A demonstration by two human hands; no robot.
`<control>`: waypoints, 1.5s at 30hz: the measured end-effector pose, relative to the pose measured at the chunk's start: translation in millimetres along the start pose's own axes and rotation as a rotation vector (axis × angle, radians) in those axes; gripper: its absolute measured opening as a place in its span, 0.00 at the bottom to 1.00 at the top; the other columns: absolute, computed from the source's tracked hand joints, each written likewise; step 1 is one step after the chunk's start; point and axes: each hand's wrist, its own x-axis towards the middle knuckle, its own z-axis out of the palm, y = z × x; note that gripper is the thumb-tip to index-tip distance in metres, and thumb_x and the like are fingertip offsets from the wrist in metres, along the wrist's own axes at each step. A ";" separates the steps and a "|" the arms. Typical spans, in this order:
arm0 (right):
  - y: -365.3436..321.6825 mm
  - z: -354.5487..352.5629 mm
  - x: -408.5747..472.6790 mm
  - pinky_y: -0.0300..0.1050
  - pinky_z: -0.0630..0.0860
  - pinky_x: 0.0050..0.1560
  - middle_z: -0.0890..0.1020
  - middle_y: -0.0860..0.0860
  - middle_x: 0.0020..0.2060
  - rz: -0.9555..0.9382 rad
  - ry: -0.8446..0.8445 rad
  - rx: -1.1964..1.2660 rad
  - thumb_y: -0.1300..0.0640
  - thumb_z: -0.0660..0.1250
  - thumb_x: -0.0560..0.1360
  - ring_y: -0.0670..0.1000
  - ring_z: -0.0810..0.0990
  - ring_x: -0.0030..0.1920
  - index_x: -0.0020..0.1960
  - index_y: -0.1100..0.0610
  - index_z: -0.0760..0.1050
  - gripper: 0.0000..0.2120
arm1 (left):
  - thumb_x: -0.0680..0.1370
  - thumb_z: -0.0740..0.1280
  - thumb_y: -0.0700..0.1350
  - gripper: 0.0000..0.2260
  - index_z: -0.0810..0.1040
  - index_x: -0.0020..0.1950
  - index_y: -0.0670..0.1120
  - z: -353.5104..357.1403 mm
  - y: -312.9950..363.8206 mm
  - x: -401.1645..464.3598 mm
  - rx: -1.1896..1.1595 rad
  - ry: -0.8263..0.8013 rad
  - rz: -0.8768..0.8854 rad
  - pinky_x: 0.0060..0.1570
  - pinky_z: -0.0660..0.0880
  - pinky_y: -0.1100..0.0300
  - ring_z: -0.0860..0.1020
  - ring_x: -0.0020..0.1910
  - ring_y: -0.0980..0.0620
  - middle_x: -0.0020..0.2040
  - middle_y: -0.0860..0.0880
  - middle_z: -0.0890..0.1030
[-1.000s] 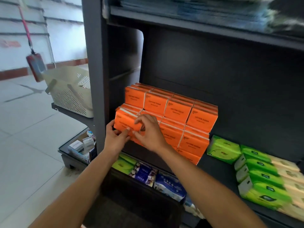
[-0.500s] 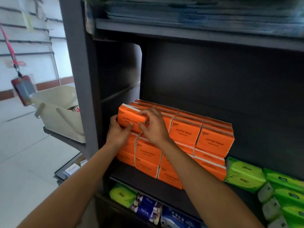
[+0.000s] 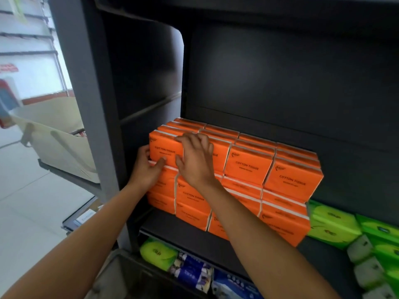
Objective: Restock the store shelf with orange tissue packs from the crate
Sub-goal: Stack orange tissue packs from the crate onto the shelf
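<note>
Dark shelf (image 3: 183,230), top-left orange pack (image 3: 165,151) gripped between left hand (image 3: 148,168) and right hand (image 3: 197,161)

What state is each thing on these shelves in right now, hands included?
Top-left orange pack: on the stack's top row, held at both ends.
Left hand: grips its left end.
Right hand: fingers over its top right edge.
Orange stack: several rows high, fronts facing out.
Green packs: lying right of the stack.
</note>
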 end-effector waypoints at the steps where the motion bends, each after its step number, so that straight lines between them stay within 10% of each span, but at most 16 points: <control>1: -0.4 0.4 0.5 0.51 0.63 0.59 0.75 0.48 0.64 0.005 -0.008 -0.040 0.54 0.72 0.71 0.53 0.66 0.64 0.65 0.49 0.73 0.23 | 0.79 0.68 0.43 0.23 0.65 0.72 0.46 0.4 0.7 0.7 -0.010 -0.003 -0.002 0.53 0.70 0.64 0.73 0.58 0.55 0.61 0.52 0.72; 20: -36.6 -48.2 -27.8 0.52 0.64 0.61 0.67 0.53 0.67 0.092 -0.115 -0.089 0.55 0.72 0.70 0.56 0.63 0.66 0.70 0.49 0.69 0.30 | 0.73 0.65 0.51 0.33 0.63 0.76 0.42 -22.0 29.8 -61.4 0.328 0.000 0.406 0.73 0.63 0.45 0.66 0.73 0.43 0.73 0.42 0.68; 28: -71.7 -64.9 -104.4 0.47 0.75 0.47 0.81 0.51 0.48 0.088 -0.185 0.142 0.55 0.67 0.74 0.54 0.77 0.53 0.50 0.53 0.80 0.06 | 0.75 0.66 0.49 0.11 0.80 0.55 0.48 -56.1 25.9 -141.2 0.465 -0.032 0.583 0.48 0.77 0.51 0.78 0.51 0.50 0.52 0.51 0.79; 39: -127.2 -27.7 -255.8 0.46 0.73 0.41 0.81 0.50 0.46 0.293 -0.511 0.268 0.55 0.69 0.73 0.54 0.80 0.49 0.48 0.51 0.80 0.05 | 0.72 0.73 0.41 0.05 0.83 0.46 0.48 -96.8 -77.5 -254.8 0.558 -0.212 0.246 0.44 0.74 0.58 0.79 0.42 0.51 0.41 0.52 0.80; 45: -135.2 -5.9 -358.6 0.45 0.75 0.49 0.80 0.49 0.51 0.485 -0.818 0.293 0.55 0.68 0.75 0.51 0.80 0.51 0.54 0.51 0.80 0.08 | 0.71 0.69 0.44 0.10 0.81 0.52 0.53 -100.9 -150.5 -285.4 0.802 -0.456 -0.273 0.49 0.78 0.54 0.82 0.52 0.45 0.50 0.49 0.83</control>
